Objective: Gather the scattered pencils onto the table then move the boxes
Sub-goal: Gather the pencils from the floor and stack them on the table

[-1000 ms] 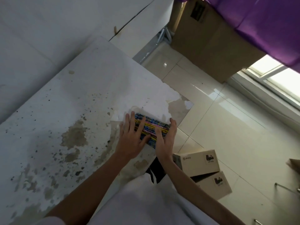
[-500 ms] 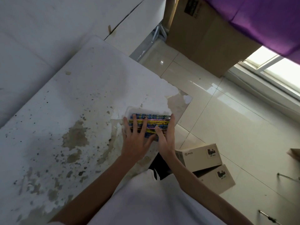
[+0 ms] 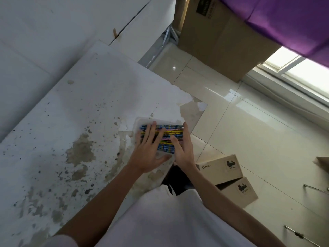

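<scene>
A bundle of colourful pencils (image 3: 166, 135) lies in a shallow white tray (image 3: 142, 122) near the right corner of the stained white table (image 3: 80, 107). My left hand (image 3: 147, 150) lies flat on the pencils' left part, fingers straight and spread. My right hand (image 3: 183, 148) stands with straight fingers against the bundle's right end. Two small brown cardboard boxes, one (image 3: 220, 168) lying partly on the other (image 3: 238, 191), sit on the tiled floor just right of the table.
A large cardboard box (image 3: 222, 38) stands on the floor beyond the table, under a purple cloth (image 3: 284, 20). A window frame (image 3: 293, 73) runs along the right. Thin metal rods (image 3: 299, 234) lie on the floor at lower right. A white wall borders the table's left.
The pencils have turned from slanted to level between my hands, and the view has shifted slightly. Both hands stay on the bundle.
</scene>
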Available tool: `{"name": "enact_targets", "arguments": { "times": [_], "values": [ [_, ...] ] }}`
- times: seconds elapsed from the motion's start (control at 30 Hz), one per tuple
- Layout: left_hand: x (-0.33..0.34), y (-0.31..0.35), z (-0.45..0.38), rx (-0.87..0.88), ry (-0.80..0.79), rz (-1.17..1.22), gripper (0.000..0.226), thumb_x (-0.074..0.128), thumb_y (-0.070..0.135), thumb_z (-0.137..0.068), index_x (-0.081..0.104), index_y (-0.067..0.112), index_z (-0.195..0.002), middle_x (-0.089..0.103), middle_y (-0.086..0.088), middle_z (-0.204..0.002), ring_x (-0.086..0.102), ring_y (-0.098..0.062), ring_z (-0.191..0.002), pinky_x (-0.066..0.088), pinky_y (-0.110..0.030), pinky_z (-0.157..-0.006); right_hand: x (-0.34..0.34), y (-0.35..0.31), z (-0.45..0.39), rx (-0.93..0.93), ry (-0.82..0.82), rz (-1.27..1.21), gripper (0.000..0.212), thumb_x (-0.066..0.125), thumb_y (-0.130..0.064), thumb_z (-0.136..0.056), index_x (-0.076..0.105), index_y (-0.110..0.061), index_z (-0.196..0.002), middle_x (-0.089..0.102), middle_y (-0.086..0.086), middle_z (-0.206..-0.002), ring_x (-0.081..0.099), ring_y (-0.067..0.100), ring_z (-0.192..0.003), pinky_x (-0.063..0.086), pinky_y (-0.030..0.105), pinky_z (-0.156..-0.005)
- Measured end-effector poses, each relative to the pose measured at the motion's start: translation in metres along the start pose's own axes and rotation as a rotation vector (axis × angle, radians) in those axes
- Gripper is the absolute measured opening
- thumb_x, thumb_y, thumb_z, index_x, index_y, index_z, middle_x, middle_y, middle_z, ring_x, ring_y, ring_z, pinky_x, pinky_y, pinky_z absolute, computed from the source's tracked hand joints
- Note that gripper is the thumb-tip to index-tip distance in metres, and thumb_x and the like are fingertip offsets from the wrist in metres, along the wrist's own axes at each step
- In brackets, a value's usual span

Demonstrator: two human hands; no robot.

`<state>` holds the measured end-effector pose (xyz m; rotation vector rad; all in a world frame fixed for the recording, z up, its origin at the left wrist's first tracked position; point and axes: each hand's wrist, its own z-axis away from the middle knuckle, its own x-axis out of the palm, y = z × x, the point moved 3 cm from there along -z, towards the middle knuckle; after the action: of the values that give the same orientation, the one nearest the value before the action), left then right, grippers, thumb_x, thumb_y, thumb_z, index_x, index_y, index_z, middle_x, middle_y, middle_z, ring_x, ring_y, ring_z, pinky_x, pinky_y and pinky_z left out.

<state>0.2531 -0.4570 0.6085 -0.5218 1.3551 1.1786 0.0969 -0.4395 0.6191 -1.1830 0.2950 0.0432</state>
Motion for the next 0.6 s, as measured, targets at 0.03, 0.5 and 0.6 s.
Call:
{"name": "enact_targets", "arguments": {
  "times": [0.03, 0.5, 0.6],
  "values": [
    [-0.001, 0.001, -0.004, 0.021, -0.018, 0.022, 0.096, 0.033, 0.079, -0.09, -0.003, 0.023, -0.16, -0.015, -0.009, -0.167, -0.015, -0.026, -0.153, 0.005, -0.06, -0.121, -0.002, 0.0, 0.001, 0.009, -0.001, -0.003, 0.073, 0.053, -0.035, -0.102, 0.014, -0.02, -0.162, 0.042, -0.009, -0.151, 0.046, -0.019, -0.122, 0.043, 0.006, -0.094],
    [0.003, -0.001, -0.016, 0.055, -0.041, -0.043, 0.091, 0.026, 0.075, -0.094, -0.01, 0.022, -0.159, -0.02, -0.008, -0.166, -0.012, -0.027, -0.154, 0.007, -0.055, -0.123, -0.012, 0.005, 0.003, 0.05, -0.078, 0.013, 0.082, 0.054, -0.049, -0.094, 0.012, -0.028, -0.162, 0.057, -0.004, -0.14, 0.061, 0.004, -0.117, 0.057, 0.033, -0.096],
    [0.003, -0.001, -0.016, 0.057, -0.053, -0.022, 0.091, 0.025, 0.076, -0.094, -0.011, 0.023, -0.159, -0.023, -0.007, -0.165, -0.013, -0.027, -0.153, 0.005, -0.055, -0.123, -0.018, 0.005, 0.004, 0.076, -0.069, -0.009, 0.077, 0.059, -0.041, -0.098, 0.017, -0.027, -0.161, 0.052, -0.011, -0.14, 0.06, -0.001, -0.114, 0.057, 0.027, -0.092]
  ]
}}
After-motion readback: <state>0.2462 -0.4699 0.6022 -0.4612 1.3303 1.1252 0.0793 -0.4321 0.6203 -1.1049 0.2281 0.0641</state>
